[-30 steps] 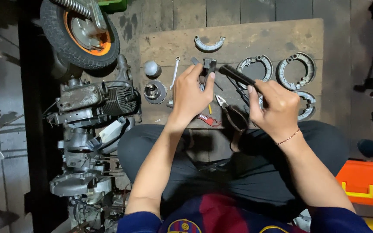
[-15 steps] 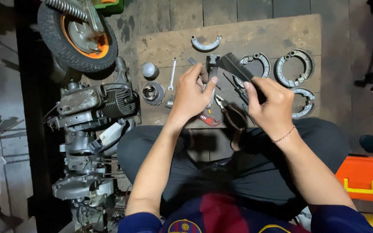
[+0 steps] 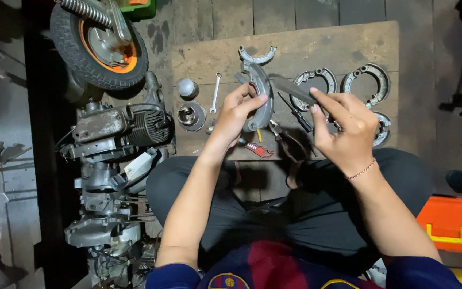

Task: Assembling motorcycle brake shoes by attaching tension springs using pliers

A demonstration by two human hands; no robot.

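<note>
Wooden board on the floor, left hand pinching a curved brake shoe, right hand gripping a flat file.

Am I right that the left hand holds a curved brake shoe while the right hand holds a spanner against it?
Not quite: in the head view the right hand holds a flat dark file, not a spanner. The left hand does hold the curved brake shoe.

Dim workshop, dark plank floor
</note>
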